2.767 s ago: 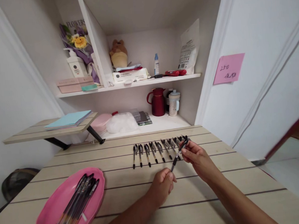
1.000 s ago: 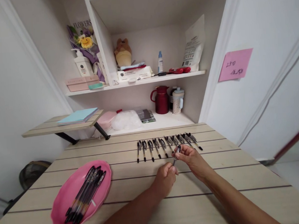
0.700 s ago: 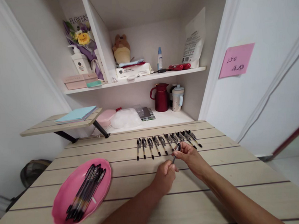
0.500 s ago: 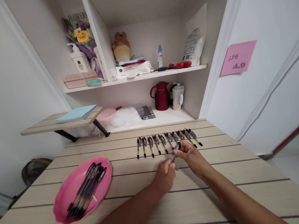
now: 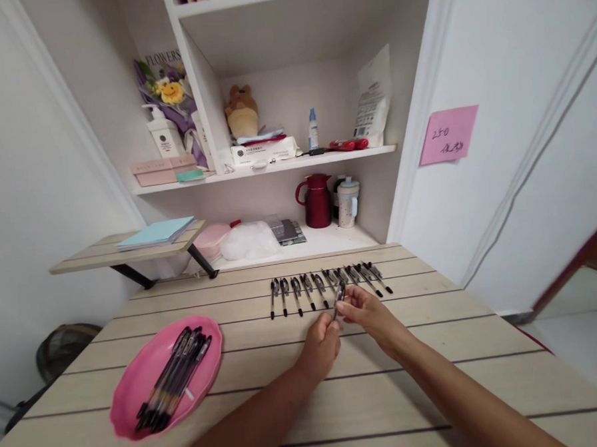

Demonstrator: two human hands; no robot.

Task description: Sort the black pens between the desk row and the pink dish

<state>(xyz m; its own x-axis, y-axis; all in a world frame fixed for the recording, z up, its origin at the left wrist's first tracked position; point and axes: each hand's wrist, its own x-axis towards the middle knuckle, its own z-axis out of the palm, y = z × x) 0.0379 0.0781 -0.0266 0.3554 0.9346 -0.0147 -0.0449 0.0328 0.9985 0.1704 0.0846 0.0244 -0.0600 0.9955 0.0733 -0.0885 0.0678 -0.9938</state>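
My left hand (image 5: 321, 342) is closed around the lower part of a black gel pen (image 5: 339, 295), which points up and away from me. At the pen's upper, capped part, the thumb and fingers of my right hand (image 5: 368, 313) pinch it; the exact contact is partly hidden. Just beyond my hands lies a row of several uncapped pens (image 5: 297, 297) on the wooden table, with dark caps seemingly beside their far ends. To the left, a pink scalloped tray (image 5: 131, 372) holds a bundle of several black pens (image 5: 174, 383).
Left of the row, a small raised shelf (image 5: 90, 258) carries blue paper (image 5: 156, 232). At the back stand a dark red jug (image 5: 318, 201) and a pale cup (image 5: 348, 204). A white plastic bag (image 5: 249, 241) lies nearby. A pink note (image 5: 448, 135) hangs on the right wall.
The view has tilted up slightly. The pen in my hands now stands straighter, with its capped end in line with the barrel, and my right fingers sit lower along it.
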